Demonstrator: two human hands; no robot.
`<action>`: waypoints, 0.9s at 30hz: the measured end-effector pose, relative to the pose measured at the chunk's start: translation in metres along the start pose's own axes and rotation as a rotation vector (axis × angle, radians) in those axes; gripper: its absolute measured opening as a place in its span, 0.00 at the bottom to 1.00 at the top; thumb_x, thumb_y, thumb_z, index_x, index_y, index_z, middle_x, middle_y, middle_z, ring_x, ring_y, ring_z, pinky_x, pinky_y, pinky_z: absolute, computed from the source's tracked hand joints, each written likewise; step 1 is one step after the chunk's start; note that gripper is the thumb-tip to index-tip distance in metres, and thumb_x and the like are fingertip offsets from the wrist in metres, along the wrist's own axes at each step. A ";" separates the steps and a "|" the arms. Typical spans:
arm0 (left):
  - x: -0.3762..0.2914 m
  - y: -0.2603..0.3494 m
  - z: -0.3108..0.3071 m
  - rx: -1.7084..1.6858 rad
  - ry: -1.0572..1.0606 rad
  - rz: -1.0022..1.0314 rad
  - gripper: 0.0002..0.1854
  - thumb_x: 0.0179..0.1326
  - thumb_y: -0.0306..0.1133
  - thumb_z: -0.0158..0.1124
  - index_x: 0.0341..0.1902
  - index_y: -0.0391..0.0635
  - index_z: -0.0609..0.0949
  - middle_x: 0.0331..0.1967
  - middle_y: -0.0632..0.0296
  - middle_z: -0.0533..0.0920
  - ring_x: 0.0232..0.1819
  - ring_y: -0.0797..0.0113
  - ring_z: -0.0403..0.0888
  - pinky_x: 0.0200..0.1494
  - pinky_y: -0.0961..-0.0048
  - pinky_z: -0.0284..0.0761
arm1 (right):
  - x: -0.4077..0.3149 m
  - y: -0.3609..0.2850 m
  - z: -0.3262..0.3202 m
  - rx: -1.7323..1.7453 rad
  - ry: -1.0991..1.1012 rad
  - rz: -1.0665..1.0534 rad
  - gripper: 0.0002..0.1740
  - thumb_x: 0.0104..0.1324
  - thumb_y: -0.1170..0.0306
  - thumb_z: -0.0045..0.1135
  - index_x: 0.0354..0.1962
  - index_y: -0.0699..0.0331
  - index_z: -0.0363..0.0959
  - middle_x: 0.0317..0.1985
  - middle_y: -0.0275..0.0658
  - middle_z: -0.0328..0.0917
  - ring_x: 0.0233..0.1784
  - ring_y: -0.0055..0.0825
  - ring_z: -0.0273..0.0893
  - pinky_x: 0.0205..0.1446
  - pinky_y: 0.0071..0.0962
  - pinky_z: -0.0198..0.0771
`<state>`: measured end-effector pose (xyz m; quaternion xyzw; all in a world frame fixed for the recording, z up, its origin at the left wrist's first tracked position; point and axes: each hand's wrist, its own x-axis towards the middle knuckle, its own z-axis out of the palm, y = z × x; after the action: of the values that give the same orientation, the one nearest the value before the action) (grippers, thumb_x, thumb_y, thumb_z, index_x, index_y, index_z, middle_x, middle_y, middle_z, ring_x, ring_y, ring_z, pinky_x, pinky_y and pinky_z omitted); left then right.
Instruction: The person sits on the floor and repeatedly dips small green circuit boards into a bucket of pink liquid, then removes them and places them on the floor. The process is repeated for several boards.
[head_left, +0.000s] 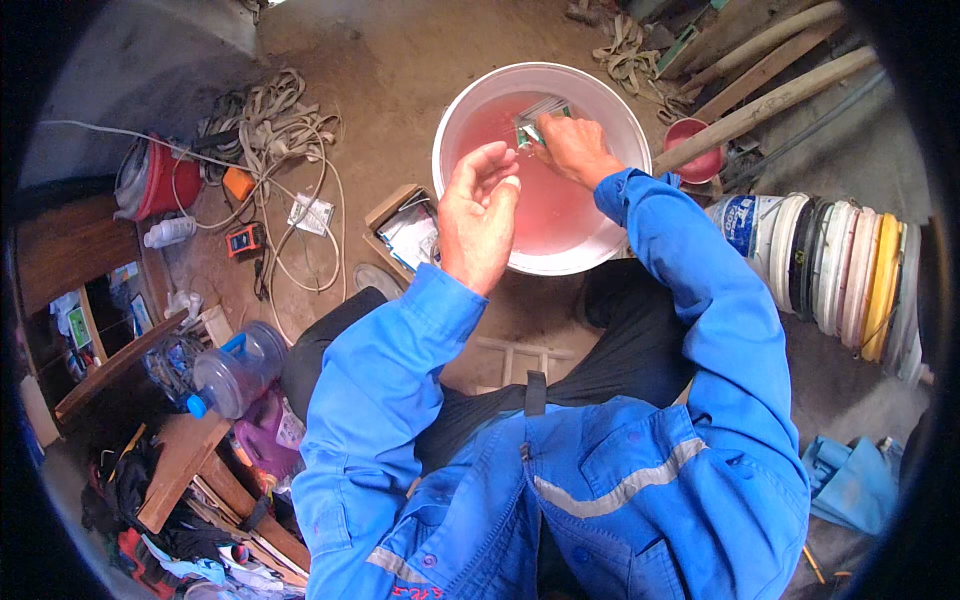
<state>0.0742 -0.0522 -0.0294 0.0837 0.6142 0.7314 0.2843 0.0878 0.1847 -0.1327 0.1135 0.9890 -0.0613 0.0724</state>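
Note:
A large white plastic bucket stands on the floor in front of me, holding pinkish-red liquid. Over its far part, my right hand grips a small green-and-silver packet between thumb and fingers. Another pale, striped piece shows just behind the packet; whether it is part of the same item I cannot tell. My left hand is raised above the bucket's near left rim, its fingers curled loosely and its palm turned towards the packet. Nothing shows in it.
An open box of papers sits left of the bucket. Farther left lie tangled straps and hose and a clear water jug. To the right are wooden poles, a red bowl and a row of nested buckets on their side.

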 end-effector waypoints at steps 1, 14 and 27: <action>0.000 0.000 -0.003 -0.013 -0.001 0.008 0.22 0.72 0.17 0.60 0.68 0.37 0.77 0.64 0.53 0.81 0.66 0.63 0.82 0.69 0.67 0.78 | 0.001 0.003 0.001 -0.023 -0.032 0.001 0.18 0.68 0.55 0.68 0.41 0.63 0.82 0.38 0.53 0.88 0.42 0.56 0.88 0.44 0.56 0.81; 0.012 -0.024 -0.023 0.094 0.021 -0.021 0.19 0.72 0.25 0.64 0.65 0.36 0.81 0.59 0.55 0.85 0.60 0.68 0.84 0.61 0.71 0.79 | -0.034 0.021 -0.059 0.184 -0.141 0.217 0.17 0.62 0.58 0.78 0.34 0.62 0.83 0.32 0.51 0.88 0.37 0.48 0.89 0.40 0.48 0.79; 0.017 -0.039 -0.017 0.135 -0.004 -0.077 0.19 0.72 0.26 0.63 0.65 0.40 0.83 0.56 0.56 0.87 0.54 0.71 0.84 0.56 0.72 0.78 | -0.050 0.039 -0.035 0.762 -0.354 0.053 0.08 0.66 0.73 0.69 0.42 0.67 0.86 0.33 0.38 0.87 0.38 0.28 0.86 0.45 0.36 0.79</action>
<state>0.0645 -0.0544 -0.0736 0.0804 0.6642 0.6767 0.3073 0.1411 0.2168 -0.0945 0.1450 0.8647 -0.4392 0.1958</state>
